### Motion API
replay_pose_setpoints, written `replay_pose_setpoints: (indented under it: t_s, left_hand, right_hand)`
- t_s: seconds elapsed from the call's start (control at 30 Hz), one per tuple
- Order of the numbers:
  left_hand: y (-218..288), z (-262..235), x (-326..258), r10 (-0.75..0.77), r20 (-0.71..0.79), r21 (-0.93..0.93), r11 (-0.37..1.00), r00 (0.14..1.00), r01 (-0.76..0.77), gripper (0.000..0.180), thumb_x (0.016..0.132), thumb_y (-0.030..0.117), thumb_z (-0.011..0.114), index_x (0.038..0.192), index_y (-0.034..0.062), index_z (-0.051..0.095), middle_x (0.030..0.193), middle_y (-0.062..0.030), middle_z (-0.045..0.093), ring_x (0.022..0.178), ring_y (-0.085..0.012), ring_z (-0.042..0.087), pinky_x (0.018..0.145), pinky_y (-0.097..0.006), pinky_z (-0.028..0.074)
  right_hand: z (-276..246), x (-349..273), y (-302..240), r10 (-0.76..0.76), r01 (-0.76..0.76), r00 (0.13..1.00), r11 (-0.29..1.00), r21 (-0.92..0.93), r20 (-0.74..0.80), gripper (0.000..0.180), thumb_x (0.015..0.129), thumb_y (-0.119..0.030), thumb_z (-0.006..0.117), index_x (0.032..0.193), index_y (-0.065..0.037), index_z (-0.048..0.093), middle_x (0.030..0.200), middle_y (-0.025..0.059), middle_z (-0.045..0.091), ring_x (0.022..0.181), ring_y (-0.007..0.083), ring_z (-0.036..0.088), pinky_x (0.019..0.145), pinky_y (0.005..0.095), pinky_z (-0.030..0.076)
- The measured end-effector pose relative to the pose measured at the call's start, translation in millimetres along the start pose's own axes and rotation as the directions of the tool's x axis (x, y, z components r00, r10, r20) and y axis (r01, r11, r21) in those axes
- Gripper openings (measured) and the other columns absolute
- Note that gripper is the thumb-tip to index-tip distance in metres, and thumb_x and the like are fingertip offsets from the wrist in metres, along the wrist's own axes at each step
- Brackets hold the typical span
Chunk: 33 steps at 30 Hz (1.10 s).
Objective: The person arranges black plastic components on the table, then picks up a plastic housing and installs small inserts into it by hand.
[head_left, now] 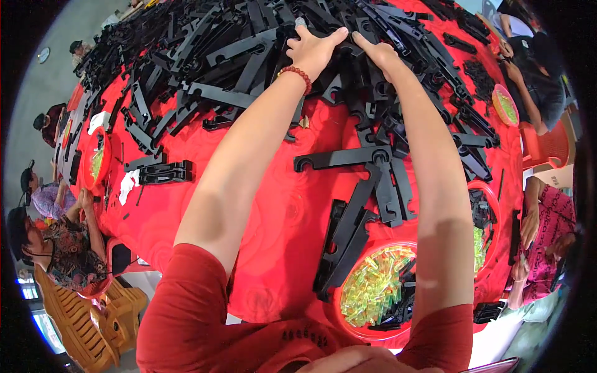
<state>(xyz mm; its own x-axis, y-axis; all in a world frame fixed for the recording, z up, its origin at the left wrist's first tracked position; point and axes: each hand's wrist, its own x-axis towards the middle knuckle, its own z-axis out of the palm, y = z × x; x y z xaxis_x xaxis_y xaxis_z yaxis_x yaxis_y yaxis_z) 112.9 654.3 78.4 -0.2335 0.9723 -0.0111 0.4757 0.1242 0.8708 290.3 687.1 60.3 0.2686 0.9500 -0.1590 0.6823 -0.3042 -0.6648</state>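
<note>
Both my arms reach far across a table with a red cloth (pixel 273 205). My left hand (pixel 313 50), with a red bead bracelet at the wrist, lies flat with fingers spread on a big heap of long black plastic parts (pixel 224 50). My right hand (pixel 377 53) presses on the same heap just beside it, fingers curled into the parts. Whether either hand grips a piece is hidden. Loose black parts (pixel 348 230) lie nearer me, under my right arm.
A red bowl (pixel 348 311) of small yellow-green clear pieces sits at the near edge, another red bowl (pixel 491 205) right of it. Similar bowls stand at far left (pixel 96 163) and far right (pixel 505 105). Other people sit around the table on both sides. Orange chair (pixel 87 317) at lower left.
</note>
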Motion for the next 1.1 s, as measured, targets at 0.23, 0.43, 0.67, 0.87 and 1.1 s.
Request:
replay_pose_setpoints:
  t_s: [0.23, 0.43, 0.67, 0.87, 1.1]
  left_hand:
    - [-21.4, -7.4, 40.3, 0.103, 0.142, -0.215, 0.974, 0.984, -0.071, 0.122, 0.068, 0.064, 0.077, 0.154, 0.0032, 0.015, 0.153, -0.0301, 0.028, 0.142, -0.0441, 0.027, 0.114, -0.051, 0.028]
    - [-29.0, -11.2, 18.0, 0.051, 0.247, -0.263, 0.965, 0.968, 0.016, 0.123, 0.065, 0.059, 0.081, 0.154, 0.004, 0.015, 0.149, -0.0257, 0.039, 0.141, -0.041, 0.031, 0.114, -0.048, 0.03]
    - [-28.3, -3.6, -4.3, 0.157, 0.26, -0.505, 0.863, 0.953, -0.005, 0.128, 0.071, 0.053, 0.082, 0.153, 0.0049, -0.004, 0.149, -0.027, 0.03, 0.135, -0.0374, 0.038, 0.11, -0.052, 0.033]
    - [-32.1, 13.3, -33.5, 0.047, 0.187, -0.632, 0.771, 0.981, 0.083, 0.111, 0.07, 0.042, 0.083, 0.152, 0.0078, 0.017, 0.14, -0.0233, 0.045, 0.127, -0.0325, 0.049, 0.106, -0.042, 0.041]
    - [-16.9, -4.7, -70.7, 0.096, 0.282, -0.786, 0.594, 0.954, 0.173, 0.1, 0.076, 0.03, 0.08, 0.15, 0.0073, 0.017, 0.137, -0.0201, 0.045, 0.122, -0.0299, 0.051, 0.1, -0.044, 0.045]
  right_hand:
    - [9.3, 10.6, 2.1, -0.108, -0.031, 0.952, 0.897, 0.441, 0.287, 0.075, 0.08, -0.059, 0.072, 0.119, 0.005, 0.064, 0.113, 0.0124, 0.069, 0.101, 0.0238, 0.065, 0.089, 0.0405, 0.052]
    - [31.6, 11.6, 15.6, -0.002, -0.092, 0.989, 0.765, 0.637, 0.145, 0.061, 0.086, -0.05, 0.071, 0.115, 0.003, 0.066, 0.109, 0.0132, 0.071, 0.094, 0.0239, 0.068, 0.087, 0.0397, 0.054]
    - [36.5, 3.1, 17.9, -0.107, -0.288, 0.89, 0.623, 0.728, 0.443, 0.095, 0.077, -0.067, 0.07, 0.137, 0.004, 0.052, 0.142, 0.0221, 0.051, 0.135, 0.0348, 0.044, 0.108, 0.0502, 0.037]
    - [28.1, -19.5, 33.2, -0.238, -0.361, 0.799, 0.544, 0.758, 0.552, 0.092, 0.078, -0.072, 0.065, 0.144, -0.008, 0.051, 0.151, 0.0162, 0.044, 0.142, 0.0351, 0.034, 0.116, 0.0522, 0.023]
    - [1.3, -69.7, 17.6, -0.13, -0.209, 0.911, 0.674, 0.709, 0.392, 0.104, 0.076, -0.07, 0.069, 0.149, -0.002, 0.038, 0.153, 0.0191, 0.039, 0.143, 0.0348, 0.033, 0.115, 0.0525, 0.024]
